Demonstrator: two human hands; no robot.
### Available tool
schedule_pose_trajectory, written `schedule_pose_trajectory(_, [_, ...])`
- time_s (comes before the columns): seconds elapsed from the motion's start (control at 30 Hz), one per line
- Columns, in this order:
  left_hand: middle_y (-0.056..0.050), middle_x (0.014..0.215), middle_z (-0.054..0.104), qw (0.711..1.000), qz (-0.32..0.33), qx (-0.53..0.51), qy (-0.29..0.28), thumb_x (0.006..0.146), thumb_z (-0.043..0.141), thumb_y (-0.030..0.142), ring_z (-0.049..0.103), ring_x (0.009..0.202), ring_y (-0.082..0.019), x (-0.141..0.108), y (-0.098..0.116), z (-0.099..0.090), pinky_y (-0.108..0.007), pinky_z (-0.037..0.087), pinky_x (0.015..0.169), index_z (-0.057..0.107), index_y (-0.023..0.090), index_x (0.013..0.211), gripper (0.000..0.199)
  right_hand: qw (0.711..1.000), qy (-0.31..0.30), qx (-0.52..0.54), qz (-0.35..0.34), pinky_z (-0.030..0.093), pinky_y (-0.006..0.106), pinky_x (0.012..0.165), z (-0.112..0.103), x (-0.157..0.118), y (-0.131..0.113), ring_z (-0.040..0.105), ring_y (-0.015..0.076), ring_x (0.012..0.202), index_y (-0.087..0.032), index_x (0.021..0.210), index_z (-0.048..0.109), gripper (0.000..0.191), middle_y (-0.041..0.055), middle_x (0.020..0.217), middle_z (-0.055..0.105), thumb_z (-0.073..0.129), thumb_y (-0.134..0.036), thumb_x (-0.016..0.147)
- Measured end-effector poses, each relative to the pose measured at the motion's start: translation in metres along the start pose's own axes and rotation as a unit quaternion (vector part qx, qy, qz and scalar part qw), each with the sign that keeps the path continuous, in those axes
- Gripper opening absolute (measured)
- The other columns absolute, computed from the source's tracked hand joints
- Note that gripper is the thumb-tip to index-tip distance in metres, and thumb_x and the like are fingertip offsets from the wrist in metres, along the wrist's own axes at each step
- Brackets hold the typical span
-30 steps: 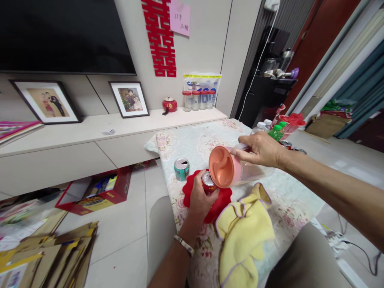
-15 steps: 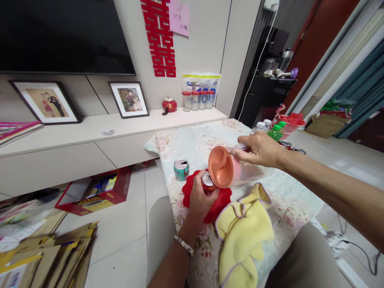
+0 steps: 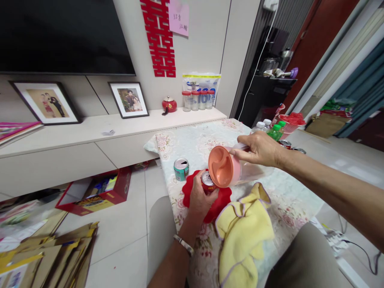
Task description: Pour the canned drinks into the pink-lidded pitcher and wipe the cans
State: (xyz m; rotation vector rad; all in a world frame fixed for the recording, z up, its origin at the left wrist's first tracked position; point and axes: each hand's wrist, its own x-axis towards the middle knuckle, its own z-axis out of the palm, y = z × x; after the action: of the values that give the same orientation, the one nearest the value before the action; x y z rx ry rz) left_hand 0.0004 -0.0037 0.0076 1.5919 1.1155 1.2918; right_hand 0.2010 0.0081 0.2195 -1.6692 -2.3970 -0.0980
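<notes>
My left hand (image 3: 201,197) is wrapped round a red drink can (image 3: 207,181) that stands upright on a scalloped red mat (image 3: 220,206). In my right hand (image 3: 258,149) is the handle of a clear pitcher (image 3: 250,172) with an orange lid (image 3: 220,167). The pitcher is tipped toward the left, its lid close beside the can's top; whether liquid flows out I cannot tell. Left of the mat stands an opened green can (image 3: 181,169). A yellow cloth (image 3: 247,236) with a purple edge lies crumpled to the right of the mat.
A flowered cloth covers the table (image 3: 195,140). At its far right are bottles with green caps (image 3: 276,132) and a pink basket (image 3: 289,125). Behind it, a white cabinet (image 3: 132,127) holds framed photos and red-lidded jars (image 3: 198,101). A red box (image 3: 96,192) and flattened cardboard (image 3: 57,252) lie on the floor.
</notes>
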Motion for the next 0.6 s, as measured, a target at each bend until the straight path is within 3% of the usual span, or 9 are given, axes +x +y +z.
schedule_pose_trajectory(0.6, [-0.01, 0.133, 0.065, 1.0, -0.017, 0.007, -0.014, 0.072, 0.076, 0.018, 0.064, 0.125, -0.028, -0.0005, 0.0024, -0.0011, -0.043, 0.053, 0.105, 0.048, 0.026, 0.134, 0.068, 1.0, 0.009, -0.005, -0.002, 0.02, 0.032, 0.055, 0.0006, 0.0007, -0.0004, 0.027, 0.0123, 0.048, -0.026, 0.062, 0.033, 0.042, -0.0057, 0.048, 0.03, 0.051, -0.055, 0.086])
